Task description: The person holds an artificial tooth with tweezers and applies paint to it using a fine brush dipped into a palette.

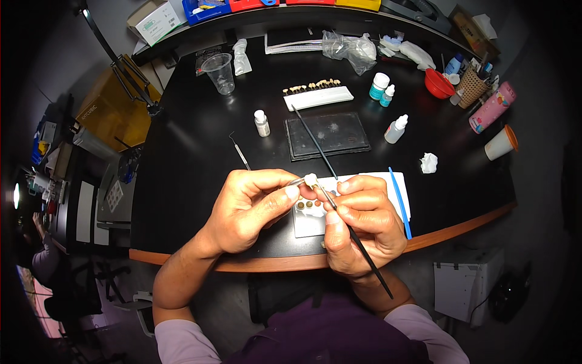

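Note:
Over the front of the table, my left hand (251, 206) pinches a thin metal holder (296, 182). At its tip sits a small white tooth crown (311, 179). My right hand (367, 221) grips a fine brush (362, 246) with a long black handle, its tip close to the crown's lower side; whether they touch I cannot tell. Beneath both hands lies a white mixing palette (310, 227) with several brown and orange paint dabs (309, 204), partly hidden by my fingers. A blue plastic stick (399, 203) rests on white paper (407, 188) beside my right hand.
Beyond my hands, another brush (314, 141) lies across a dark slab (357, 138), against a white tooth shade guide (321, 99). Small bottles (262, 124) (396, 129), a metal probe (239, 151), a plastic cup (219, 74) and crumpled tissue (428, 162) stand around. A person (45, 255) sits far left.

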Tool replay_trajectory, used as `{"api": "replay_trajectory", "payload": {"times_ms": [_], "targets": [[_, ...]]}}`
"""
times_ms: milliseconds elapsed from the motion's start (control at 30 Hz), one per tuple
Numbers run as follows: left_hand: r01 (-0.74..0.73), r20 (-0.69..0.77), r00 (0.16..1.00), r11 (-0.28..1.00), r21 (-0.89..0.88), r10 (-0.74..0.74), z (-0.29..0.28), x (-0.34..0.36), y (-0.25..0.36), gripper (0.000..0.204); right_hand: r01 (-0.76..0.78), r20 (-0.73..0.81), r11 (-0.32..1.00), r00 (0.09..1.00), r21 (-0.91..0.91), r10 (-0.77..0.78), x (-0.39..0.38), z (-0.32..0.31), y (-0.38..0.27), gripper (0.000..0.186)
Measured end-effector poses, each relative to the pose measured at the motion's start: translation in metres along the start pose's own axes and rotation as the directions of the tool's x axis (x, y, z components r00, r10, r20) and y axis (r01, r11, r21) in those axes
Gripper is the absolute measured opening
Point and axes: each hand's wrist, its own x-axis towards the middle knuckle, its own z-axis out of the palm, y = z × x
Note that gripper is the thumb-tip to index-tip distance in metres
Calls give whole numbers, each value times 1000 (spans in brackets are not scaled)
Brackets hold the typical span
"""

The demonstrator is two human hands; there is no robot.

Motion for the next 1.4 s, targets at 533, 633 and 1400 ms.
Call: {"api": "replay_trajectory", "payload": {"times_ms": [533,633,1400], "targets": [[-16,2,1000,999,31,16,0,-1,2,26,35,38,999,999,-28,-34,2,0,-2,20],[-20,3,1000,999,26,20,0,-1,2,26,31,32,999,999,-39,-30,1,0,-2,20],[-20,8,1000,1000,12,20,0,-1,2,23,31,38,999,999,-11,-30,3,1,-4,20]]}}
